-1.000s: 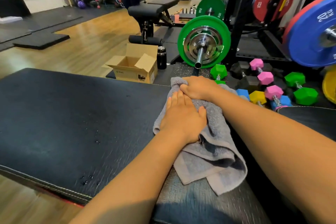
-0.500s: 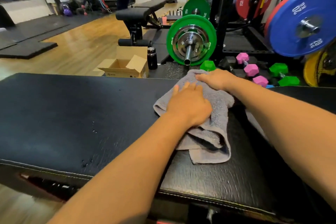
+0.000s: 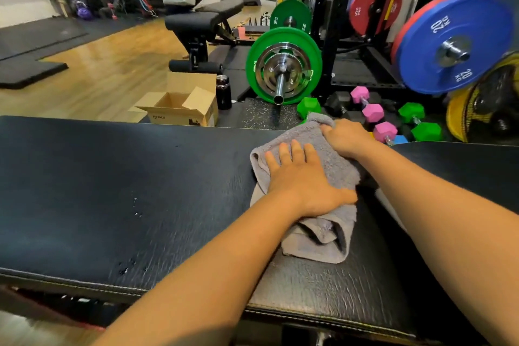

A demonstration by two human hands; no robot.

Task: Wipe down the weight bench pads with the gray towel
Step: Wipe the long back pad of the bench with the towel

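The gray towel [image 3: 337, 174] lies bunched on the right end of the long black bench pad [image 3: 126, 177], close to the gap before the second pad [image 3: 463, 166]. Its far corner reaches the pad's far edge and a loose fold trails toward the near edge. The left hand [image 3: 303, 177] presses flat on top of it, its fingers [image 3: 295, 149] straight and a little apart. The right hand [image 3: 346, 136] grips the far corner with its fingers curled around the cloth. Compared with a second ago, the towel has been pushed away from the person. The trailing part that then spread wide toward the near edge is now gathered into a tighter roll, and more bare pad shows in front of it. That reads as one forward wiping stroke over this end of the pad, now about at its limit. A few droplets [image 3: 136, 212] sit on the pad well to the left of the towel, so most of the long pad probably remains to be wiped, and the second pad looks untouched by the cloth. Beyond the far edge, on the floor, are coloured dumbbells [image 3: 372, 112], a green weight plate [image 3: 283, 64] on a bar, a dark bottle [image 3: 223, 91] and an open cardboard box [image 3: 179, 107].
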